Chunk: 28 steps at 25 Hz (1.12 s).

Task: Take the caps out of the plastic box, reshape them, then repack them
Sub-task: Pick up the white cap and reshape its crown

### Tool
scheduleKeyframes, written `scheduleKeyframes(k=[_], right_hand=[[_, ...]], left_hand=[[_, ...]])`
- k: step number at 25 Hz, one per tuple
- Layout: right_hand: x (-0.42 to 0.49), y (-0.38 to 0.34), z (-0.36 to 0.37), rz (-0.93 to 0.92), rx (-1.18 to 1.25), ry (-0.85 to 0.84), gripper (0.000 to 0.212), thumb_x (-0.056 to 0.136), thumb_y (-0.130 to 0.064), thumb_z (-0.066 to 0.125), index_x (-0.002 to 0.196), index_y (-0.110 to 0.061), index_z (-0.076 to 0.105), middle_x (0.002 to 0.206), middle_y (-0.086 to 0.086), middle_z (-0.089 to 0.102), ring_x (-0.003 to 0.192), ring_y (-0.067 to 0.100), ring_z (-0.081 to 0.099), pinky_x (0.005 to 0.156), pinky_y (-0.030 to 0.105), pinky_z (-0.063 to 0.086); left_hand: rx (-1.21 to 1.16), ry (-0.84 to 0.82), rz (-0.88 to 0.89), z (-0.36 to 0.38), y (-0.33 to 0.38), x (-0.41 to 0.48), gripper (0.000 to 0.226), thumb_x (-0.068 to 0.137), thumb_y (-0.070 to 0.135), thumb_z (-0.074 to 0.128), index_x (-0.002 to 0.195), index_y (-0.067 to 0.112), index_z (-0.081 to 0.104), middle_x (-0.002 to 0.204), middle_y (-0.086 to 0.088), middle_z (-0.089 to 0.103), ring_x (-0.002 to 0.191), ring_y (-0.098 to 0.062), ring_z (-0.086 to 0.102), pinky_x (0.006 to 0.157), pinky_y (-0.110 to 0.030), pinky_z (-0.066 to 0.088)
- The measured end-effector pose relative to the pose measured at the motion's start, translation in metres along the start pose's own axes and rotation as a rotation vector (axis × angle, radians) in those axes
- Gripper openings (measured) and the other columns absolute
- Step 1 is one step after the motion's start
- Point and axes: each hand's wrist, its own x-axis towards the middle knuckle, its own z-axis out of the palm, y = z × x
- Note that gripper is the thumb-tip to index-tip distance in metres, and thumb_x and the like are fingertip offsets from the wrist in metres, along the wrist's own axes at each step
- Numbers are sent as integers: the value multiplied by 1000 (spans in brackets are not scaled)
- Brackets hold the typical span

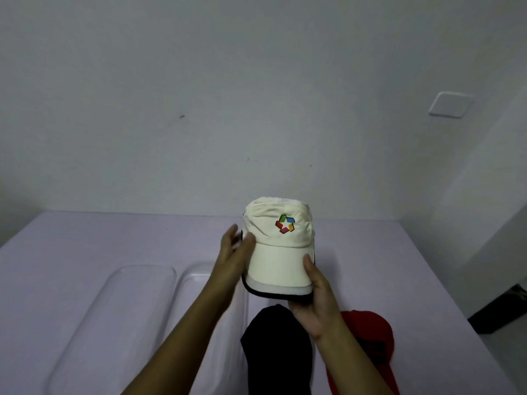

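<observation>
Nearest to the viewer, a black cap (276,352) and a red cap (368,337) lie side by side on the tabletop (413,266), out of the plastic box (196,276), probably waiting to be shaped or repacked. The box stands open to their left, with a second clear shell (122,303) beside it; which is lid and which is base cannot be told. Above these, both hands hold a cream cap (279,252) clear of the tabletop, logo facing the viewer, a pose suited to checking and correcting its form. The right hand (316,297) pinches the brim's right edge, its thumb (309,266) on top and the other fingers hidden beneath. The left hand (236,252) clasps the crown's left side, thumb pressed on the front panel and fingers (232,232) reaching behind. The cap thus sits between the two hands. Beyond, a wall (199,95) carries a switch plate (450,105).
</observation>
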Motion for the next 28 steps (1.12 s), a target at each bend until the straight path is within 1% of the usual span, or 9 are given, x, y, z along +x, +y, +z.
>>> scheduleKeyframes(k=[2, 4, 7, 9, 15, 18, 21, 24, 28], right_hand=[[-1, -1, -1, 36, -39, -38, 86, 47, -35, 91, 125, -14, 60, 124, 16, 64, 108, 32, 65, 86, 46, 56], [-3, -2, -1, 53, -62, -60, 84, 49, -37, 90, 125, -15, 61, 125, 16, 64, 109, 33, 64, 86, 46, 56], [-2, -1, 1, 50, -78, -42, 88, 50, -39, 89, 129, -18, 57, 128, 15, 62, 114, 34, 62, 88, 48, 55], [-2, 2, 5, 51, -89, -31, 92, 50, -39, 89, 132, -19, 53, 130, 15, 61, 116, 34, 60, 85, 45, 57], [-1, 8, 1, 44, -83, -7, 92, 53, -39, 88, 134, -21, 50, 131, 14, 60, 119, 35, 58, 90, 46, 54], [-3, 7, 0, 27, -81, -6, 93, 50, -40, 89, 133, -21, 52, 131, 14, 60, 120, 35, 57, 86, 45, 56], [-3, 8, 1, 40, -95, -38, 89, 56, -40, 87, 135, -22, 49, 132, 15, 59, 120, 37, 56, 86, 46, 55], [-4, 12, 2, 47, -104, -70, 84, 62, -38, 83, 137, -21, 47, 135, 16, 57, 122, 37, 55, 89, 47, 53], [-5, 14, 7, 44, -116, -88, 86, 60, -39, 84, 136, -20, 48, 134, 16, 58, 119, 35, 57, 83, 43, 55]], left_hand=[[80, -4, 174, -12, 19, 10, 51, 95, 30, 47, 143, 28, 31, 138, 14, 38, 125, -3, 40, 97, -22, 34], [203, -156, 279, -25, 34, 20, 36, 96, 23, 49, 132, 28, 46, 130, 14, 52, 116, 2, 51, 93, -15, 42], [363, -181, 332, -36, 40, 31, 8, 93, 26, 55, 98, 22, 61, 94, 8, 66, 83, 1, 61, 75, -22, 52], [472, -106, 343, -42, 39, 38, 13, 91, 30, 57, 87, 18, 57, 82, 4, 62, 70, -1, 56, 67, -27, 48], [659, -191, 485, -46, 61, 40, 32, 80, 55, 51, 88, 26, 61, 85, 9, 63, 77, -1, 55, 67, -12, 45], [731, -211, 559, -41, 75, 42, 15, 85, 43, 58, 80, 28, 58, 79, 7, 58, 73, -5, 53, 62, -14, 43], [746, -228, 499, -39, 75, 42, 8, 92, 31, 57, 96, 24, 60, 82, 3, 62, 74, -8, 57, 63, -19, 44], [792, -259, 469, -36, 80, 37, 18, 89, 41, 58, 97, 25, 60, 85, 5, 67, 75, -7, 62, 60, -17, 47], [862, -199, 524, -28, 93, 37, 14, 91, 37, 55, 88, 23, 59, 67, 8, 58, 59, -6, 51, 50, -11, 37]])
